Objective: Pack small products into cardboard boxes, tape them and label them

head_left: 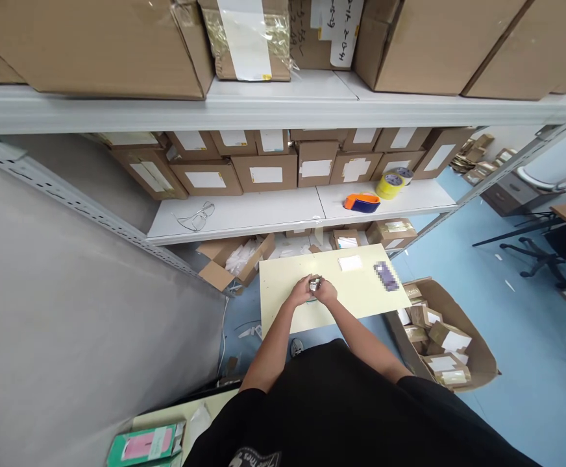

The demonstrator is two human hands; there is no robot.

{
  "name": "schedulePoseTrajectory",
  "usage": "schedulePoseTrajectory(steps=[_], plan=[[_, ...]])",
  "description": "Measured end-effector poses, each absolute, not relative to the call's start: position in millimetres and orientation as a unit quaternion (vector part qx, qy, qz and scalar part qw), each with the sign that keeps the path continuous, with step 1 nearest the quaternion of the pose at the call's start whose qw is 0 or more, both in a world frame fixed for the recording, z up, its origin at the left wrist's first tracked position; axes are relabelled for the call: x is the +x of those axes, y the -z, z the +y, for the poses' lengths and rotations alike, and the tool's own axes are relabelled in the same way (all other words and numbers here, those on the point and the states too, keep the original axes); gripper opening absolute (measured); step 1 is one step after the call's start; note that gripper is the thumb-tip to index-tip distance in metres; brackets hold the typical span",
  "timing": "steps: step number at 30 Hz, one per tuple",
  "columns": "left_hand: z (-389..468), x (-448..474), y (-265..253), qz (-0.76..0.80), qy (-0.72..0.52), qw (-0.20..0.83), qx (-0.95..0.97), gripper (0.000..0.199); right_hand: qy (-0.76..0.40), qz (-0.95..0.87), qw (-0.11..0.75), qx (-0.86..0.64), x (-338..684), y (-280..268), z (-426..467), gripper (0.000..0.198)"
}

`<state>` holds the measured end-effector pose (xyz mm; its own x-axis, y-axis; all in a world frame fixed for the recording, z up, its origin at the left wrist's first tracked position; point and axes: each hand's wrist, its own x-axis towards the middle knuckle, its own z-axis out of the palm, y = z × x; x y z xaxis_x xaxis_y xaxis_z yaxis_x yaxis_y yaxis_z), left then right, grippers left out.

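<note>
Over the pale yellow table (283, 275), my left hand (300, 291) and my right hand (327, 292) meet with fingers curled round a small shiny, silver-and-dark object (315, 284). Its exact kind is too small to tell. Beneath the hands a bit of teal shows, mostly covered by them. A white rectangular pad or label stack (350, 263) lies on the tabletop, beyond my right hand. Farther right is a dark purple, blurred-out flat item (386, 275).
Shelves ahead hold cardboard boxes (266, 175), eyeglasses (196, 217), an orange-and-blue tape dispenser (361, 203) and yellow tape rolls (389, 186). An open carton (258, 263) stands left behind the table. At right, a large carton (480, 350) holds several parcels. A grey wall (93, 279) borders the left.
</note>
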<state>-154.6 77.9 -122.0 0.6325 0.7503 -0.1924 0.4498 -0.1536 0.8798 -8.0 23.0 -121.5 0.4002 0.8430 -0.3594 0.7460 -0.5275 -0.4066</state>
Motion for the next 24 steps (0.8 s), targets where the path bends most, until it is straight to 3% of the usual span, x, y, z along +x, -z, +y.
schedulePoseTrajectory(steps=[4,11,24], plan=[[66,-154,126,0.408,-0.143,0.49,0.757,0.099,-0.256,-0.477,0.082,-0.837,-13,123,34,0.052],[54,-154,122,0.454,-0.191,0.46,0.739,0.077,-0.224,-0.534,0.124,-0.806,-4,110,24,0.06],[56,-128,108,0.413,-0.173,0.486,0.75,0.076,-0.225,-0.495,0.202,-0.814,21,76,4,0.048]])
